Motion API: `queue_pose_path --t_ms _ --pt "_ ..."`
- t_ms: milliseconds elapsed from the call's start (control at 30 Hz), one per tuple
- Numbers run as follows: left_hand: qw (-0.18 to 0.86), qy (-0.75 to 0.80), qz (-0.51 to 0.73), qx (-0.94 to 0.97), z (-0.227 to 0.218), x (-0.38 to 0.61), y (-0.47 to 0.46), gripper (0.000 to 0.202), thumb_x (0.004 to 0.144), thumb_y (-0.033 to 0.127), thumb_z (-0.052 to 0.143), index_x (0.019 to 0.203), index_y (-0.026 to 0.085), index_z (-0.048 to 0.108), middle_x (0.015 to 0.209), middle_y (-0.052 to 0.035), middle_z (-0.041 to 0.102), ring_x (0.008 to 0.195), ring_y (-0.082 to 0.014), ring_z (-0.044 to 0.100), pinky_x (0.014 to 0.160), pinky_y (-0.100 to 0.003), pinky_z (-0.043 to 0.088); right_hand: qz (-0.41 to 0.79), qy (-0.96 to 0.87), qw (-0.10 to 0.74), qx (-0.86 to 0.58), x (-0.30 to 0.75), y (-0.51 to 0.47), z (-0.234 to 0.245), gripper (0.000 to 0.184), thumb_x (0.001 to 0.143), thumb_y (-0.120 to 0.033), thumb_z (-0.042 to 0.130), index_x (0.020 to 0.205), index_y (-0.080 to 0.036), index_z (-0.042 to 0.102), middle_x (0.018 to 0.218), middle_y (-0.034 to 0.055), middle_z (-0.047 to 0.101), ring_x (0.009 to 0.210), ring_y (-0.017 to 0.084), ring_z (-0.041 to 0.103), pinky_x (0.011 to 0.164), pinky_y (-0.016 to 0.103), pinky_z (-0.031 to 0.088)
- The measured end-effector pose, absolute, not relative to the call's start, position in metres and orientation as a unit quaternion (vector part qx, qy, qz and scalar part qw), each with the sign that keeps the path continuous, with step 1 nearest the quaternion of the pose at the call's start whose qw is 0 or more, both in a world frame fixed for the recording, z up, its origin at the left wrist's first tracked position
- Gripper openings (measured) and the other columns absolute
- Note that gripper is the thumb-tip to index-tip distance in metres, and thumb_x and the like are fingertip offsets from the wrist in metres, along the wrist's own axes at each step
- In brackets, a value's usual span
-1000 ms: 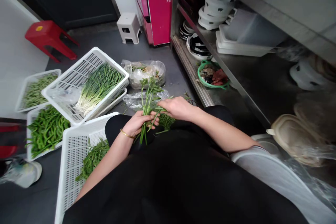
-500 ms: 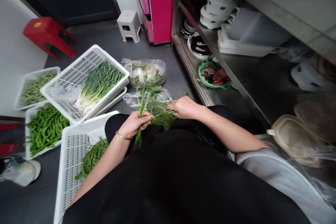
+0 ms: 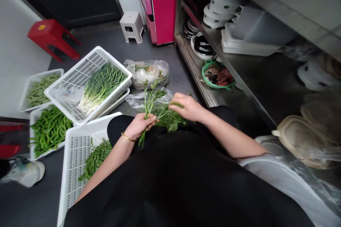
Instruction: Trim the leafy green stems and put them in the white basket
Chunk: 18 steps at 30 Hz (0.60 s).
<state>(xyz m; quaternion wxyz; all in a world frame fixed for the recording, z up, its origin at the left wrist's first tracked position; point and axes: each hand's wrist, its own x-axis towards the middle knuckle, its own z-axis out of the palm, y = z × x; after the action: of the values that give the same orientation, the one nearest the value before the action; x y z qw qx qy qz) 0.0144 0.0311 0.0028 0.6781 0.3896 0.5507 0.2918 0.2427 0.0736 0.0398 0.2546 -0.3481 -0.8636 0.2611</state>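
Observation:
My left hand (image 3: pixel 139 125), a gold bracelet at its wrist, is closed round a small bunch of leafy green stems (image 3: pixel 149 103) that stand up from the fist. To its right, my right hand (image 3: pixel 188 108) has its fingers curled on a short piece of green stem (image 3: pixel 176 104), apart from the bunch. Under both hands, a heap of loose greens (image 3: pixel 170 118) lies by a clear plastic bag (image 3: pixel 136 100). Beside my left forearm, a white slotted basket (image 3: pixel 73 156) contains more leafy greens (image 3: pixel 97 159).
Another white basket (image 3: pixel 71 74) holds scallions (image 3: pixel 103 83); green peppers (image 3: pixel 50 131) and green beans (image 3: pixel 41 90) fill baskets at left. Beyond my hands is a stuffed plastic bag (image 3: pixel 146 74). Metal shelving (image 3: pixel 247 92) runs along the right. A person's shoe (image 3: pixel 26 172) is at lower left.
My right hand has pulled slightly up and away from the bunch, with a short stem piece in its fingers. The left hand still grips the stems, and their tops lean further right.

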Motion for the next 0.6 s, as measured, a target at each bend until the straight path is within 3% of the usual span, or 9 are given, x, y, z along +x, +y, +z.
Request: queue_pose_path --t_ms 133,233,367,467,600 --pt "0.713 0.515 0.315 0.357 0.007 0.025 0.033 0.028 0.064 0.031 0.073 0.060 0.013 0.053 0.047 0.0038 0.048 0.038 -0.0036 0.037 0.036 -0.016 0.024 0.097 -0.952 0.036 -0.287 0.203 0.056 0.039 0.027 0.092 -0.018 0.032 0.102 -0.010 0.056 0.090 0.0120 0.058 0.068 0.015 0.057 0.057 0.026 0.042" --pt "0.724 0.505 0.336 0.328 0.008 0.023 0.031 0.023 0.065 0.030 0.071 0.071 0.013 0.057 0.053 0.0003 0.056 0.040 -0.0066 0.044 0.035 -0.017 0.028 0.063 -0.957 -0.024 -0.282 0.195 0.056 0.034 0.028 0.091 -0.015 0.029 0.099 -0.010 0.055 0.090 0.0130 0.058 0.068 0.017 0.059 0.055 0.027 0.042" --pt "0.702 0.525 0.322 0.359 0.005 0.015 0.024 0.022 0.064 0.027 0.072 0.069 0.011 0.058 0.052 0.0004 0.055 0.038 -0.0053 0.041 0.033 -0.016 0.026 0.094 -0.949 -0.030 -0.300 0.199 0.062 0.028 0.025 0.089 -0.029 0.040 0.097 -0.010 0.056 0.091 0.0124 0.059 0.068 0.018 0.059 0.055 0.027 0.041" --pt "0.712 0.512 0.320 0.358 -0.001 0.012 0.020 0.023 0.063 0.025 0.074 0.071 0.011 0.058 0.049 0.0037 0.049 0.038 -0.0038 0.036 0.033 -0.014 0.024 0.136 -0.945 -0.018 -0.297 0.198 0.063 0.022 0.023 0.085 -0.029 0.047 0.094 -0.011 0.058 0.090 0.0109 0.060 0.068 0.016 0.058 0.056 0.025 0.039" --pt "0.732 0.472 0.356 0.339 -0.007 0.016 0.020 0.024 0.064 0.027 0.075 0.073 0.012 0.058 0.050 0.0043 0.049 0.038 -0.0026 0.034 0.033 -0.014 0.023 0.264 -0.909 0.090 -0.311 0.192 0.062 0.009 0.018 0.083 -0.023 0.047 0.079 -0.011 0.060 0.079 0.0077 0.061 0.068 0.014 0.054 0.062 0.025 0.038"
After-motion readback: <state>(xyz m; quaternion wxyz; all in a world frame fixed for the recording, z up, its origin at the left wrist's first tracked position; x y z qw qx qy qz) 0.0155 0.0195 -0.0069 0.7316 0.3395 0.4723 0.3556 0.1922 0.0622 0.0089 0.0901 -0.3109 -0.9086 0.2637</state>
